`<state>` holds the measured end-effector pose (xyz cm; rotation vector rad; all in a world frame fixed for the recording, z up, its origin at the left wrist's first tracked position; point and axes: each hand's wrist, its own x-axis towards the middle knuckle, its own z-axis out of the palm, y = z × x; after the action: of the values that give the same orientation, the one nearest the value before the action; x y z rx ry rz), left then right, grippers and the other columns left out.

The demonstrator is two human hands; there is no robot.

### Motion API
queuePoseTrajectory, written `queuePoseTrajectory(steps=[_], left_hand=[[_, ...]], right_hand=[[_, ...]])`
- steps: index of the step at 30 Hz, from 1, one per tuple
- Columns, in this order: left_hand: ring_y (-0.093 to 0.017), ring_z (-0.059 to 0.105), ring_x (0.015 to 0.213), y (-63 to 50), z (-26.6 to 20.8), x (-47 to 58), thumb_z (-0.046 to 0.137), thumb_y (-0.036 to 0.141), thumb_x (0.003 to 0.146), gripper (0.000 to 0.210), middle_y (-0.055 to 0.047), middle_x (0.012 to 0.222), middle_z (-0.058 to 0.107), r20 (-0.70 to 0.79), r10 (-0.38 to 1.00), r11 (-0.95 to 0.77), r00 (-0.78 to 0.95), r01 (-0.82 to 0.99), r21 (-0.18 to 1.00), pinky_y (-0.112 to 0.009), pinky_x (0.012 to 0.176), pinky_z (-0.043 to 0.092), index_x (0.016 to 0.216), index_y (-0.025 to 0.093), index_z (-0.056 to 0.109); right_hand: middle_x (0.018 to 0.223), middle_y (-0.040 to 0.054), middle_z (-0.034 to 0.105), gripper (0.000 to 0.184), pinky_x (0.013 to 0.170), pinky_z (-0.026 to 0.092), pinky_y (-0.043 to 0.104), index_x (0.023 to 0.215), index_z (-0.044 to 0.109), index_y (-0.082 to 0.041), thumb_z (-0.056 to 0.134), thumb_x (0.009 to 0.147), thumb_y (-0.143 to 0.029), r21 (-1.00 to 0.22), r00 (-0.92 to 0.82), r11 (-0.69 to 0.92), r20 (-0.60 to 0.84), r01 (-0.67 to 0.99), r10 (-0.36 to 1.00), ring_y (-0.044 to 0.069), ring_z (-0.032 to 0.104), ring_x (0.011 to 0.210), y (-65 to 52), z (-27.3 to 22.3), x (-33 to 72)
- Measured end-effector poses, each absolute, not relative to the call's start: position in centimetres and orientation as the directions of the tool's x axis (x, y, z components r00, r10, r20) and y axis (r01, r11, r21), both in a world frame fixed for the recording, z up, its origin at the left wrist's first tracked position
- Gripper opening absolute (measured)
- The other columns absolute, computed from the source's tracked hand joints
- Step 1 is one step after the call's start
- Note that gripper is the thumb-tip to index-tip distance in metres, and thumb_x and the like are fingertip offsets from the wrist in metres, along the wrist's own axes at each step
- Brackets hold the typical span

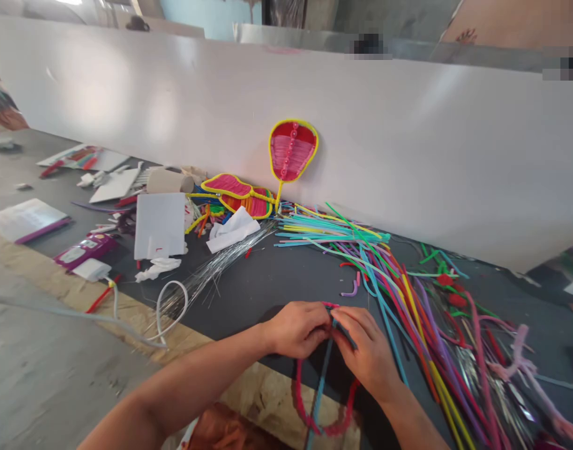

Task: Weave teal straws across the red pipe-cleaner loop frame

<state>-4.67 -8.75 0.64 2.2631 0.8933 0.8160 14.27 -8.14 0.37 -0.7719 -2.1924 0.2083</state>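
A pink pipe cleaner [299, 400] is bent into a loop that hangs below my hands, near the table's front edge. My left hand [298, 328] is closed on the top of this loop. Fingers pinched, my right hand [363, 347] holds a blue pipe cleaner [322, 381] where it meets the loop's top. The blue strand runs down across the middle of the loop and past its lower side. Both sets of fingertips nearly touch, and they hide the exact joint.
Bundled coloured pipe cleaners [333, 231] spread along the right. A finished pink-and-yellow fan shape [293, 150] leans on the white board [384, 137]. Thin metal wires [220, 256], a white cable [185, 290], a purple device [87, 250] and a white box [159, 225] lie left.
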Motion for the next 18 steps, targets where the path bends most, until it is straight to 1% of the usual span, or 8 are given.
queuePoseTrajectory(steps=[2, 4, 7, 9, 11, 13, 15, 18], left_hand=[[-0.014, 0.052, 0.073, -8.86, 0.84, -4.7, 0.043, 0.019, 0.081, 0.005, -0.003, 0.077, 0.057, 0.309, 0.731, -0.601, 0.608, 0.361, 0.713, -0.025, 0.07, 0.045, 0.076, 0.02, 0.044], [-0.014, 0.051, 0.07, -8.93, 1.05, -4.76, 0.043, 0.021, 0.083, 0.009, -0.002, 0.074, 0.054, 0.299, 0.734, -0.559, 0.61, 0.293, 0.776, -0.025, 0.068, 0.044, 0.075, 0.02, 0.042], [-0.011, 0.05, 0.063, -9.0, 1.23, -4.81, 0.041, 0.027, 0.088, 0.016, -0.001, 0.068, 0.051, 0.264, 0.748, -0.423, 0.608, 0.131, 0.897, -0.022, 0.061, 0.043, 0.073, 0.019, 0.041], [-0.011, 0.051, 0.061, -9.04, 1.25, -4.77, 0.039, 0.034, 0.09, 0.022, -0.001, 0.068, 0.052, 0.235, 0.771, -0.342, 0.593, 0.073, 0.937, -0.021, 0.058, 0.042, 0.075, 0.018, 0.044], [-0.011, 0.052, 0.064, -9.07, 1.19, -4.65, 0.041, 0.04, 0.09, 0.028, -0.002, 0.07, 0.055, 0.238, 0.801, -0.342, 0.549, 0.093, 0.935, -0.022, 0.061, 0.043, 0.078, 0.016, 0.049], [-0.012, 0.054, 0.068, -9.09, 1.06, -4.45, 0.047, 0.044, 0.088, 0.03, -0.003, 0.072, 0.059, 0.278, 0.821, -0.397, 0.499, 0.149, 0.905, -0.023, 0.066, 0.044, 0.077, 0.016, 0.053], [-0.013, 0.057, 0.07, -9.06, 0.86, -4.26, 0.05, 0.043, 0.087, 0.029, -0.004, 0.072, 0.061, 0.324, 0.827, -0.449, 0.46, 0.194, 0.872, -0.023, 0.069, 0.045, 0.074, 0.017, 0.055], [-0.013, 0.059, 0.07, -8.93, 0.58, -4.16, 0.05, 0.037, 0.088, 0.026, -0.004, 0.071, 0.063, 0.368, 0.826, -0.495, 0.428, 0.237, 0.836, -0.023, 0.069, 0.046, 0.071, 0.017, 0.055]], right_hand=[[0.098, 0.009, 0.065, 0.034, 0.076, 0.055, 0.04, 0.117, 0.056, -0.023, 0.056, 0.084, -0.015, -0.4, -0.512, 0.802, 0.621, 0.444, 0.593, 0.022, 0.062, 0.091, -8.09, 0.38, 14.45], [0.098, 0.0092, 0.065, 0.034, 0.076, 0.055, 0.039, 0.117, 0.055, -0.023, 0.058, 0.084, -0.016, -0.416, -0.51, 0.802, 0.621, 0.43, 0.595, 0.022, 0.062, 0.092, -8.07, 0.49, 14.6], [0.098, 0.0098, 0.064, 0.034, 0.076, 0.055, 0.039, 0.118, 0.054, -0.022, 0.058, 0.085, -0.019, -0.44, -0.505, 0.798, 0.619, 0.412, 0.602, 0.022, 0.062, 0.091, -8.1, 0.7, 14.72], [0.098, 0.0103, 0.064, 0.033, 0.076, 0.055, 0.039, 0.118, 0.054, -0.021, 0.056, 0.086, -0.021, -0.46, -0.503, 0.791, 0.61, 0.405, 0.612, 0.023, 0.062, 0.092, -8.14, 0.75, 14.76], [0.099, 0.0103, 0.064, 0.032, 0.076, 0.054, 0.04, 0.119, 0.054, -0.022, 0.054, 0.087, -0.02, -0.47, -0.495, 0.781, 0.604, 0.412, 0.625, 0.023, 0.062, 0.092, -8.18, 0.74, 14.76], [0.1, 0.0103, 0.063, 0.033, 0.077, 0.054, 0.04, 0.119, 0.054, -0.022, 0.053, 0.086, -0.018, -0.475, -0.496, 0.773, 0.594, 0.421, 0.634, 0.023, 0.062, 0.093, -8.23, 0.69, 14.7], [0.101, 0.0105, 0.063, 0.034, 0.077, 0.054, 0.04, 0.12, 0.053, -0.022, 0.052, 0.086, -0.016, -0.485, -0.509, 0.771, 0.579, 0.413, 0.637, 0.023, 0.061, 0.093, -8.27, 0.63, 14.59], [0.102, 0.0105, 0.062, 0.036, 0.078, 0.054, 0.04, 0.122, 0.052, -0.022, 0.049, 0.086, -0.013, -0.508, -0.526, 0.767, 0.56, 0.392, 0.64, 0.022, 0.06, 0.095, -8.24, 0.44, 14.42]])
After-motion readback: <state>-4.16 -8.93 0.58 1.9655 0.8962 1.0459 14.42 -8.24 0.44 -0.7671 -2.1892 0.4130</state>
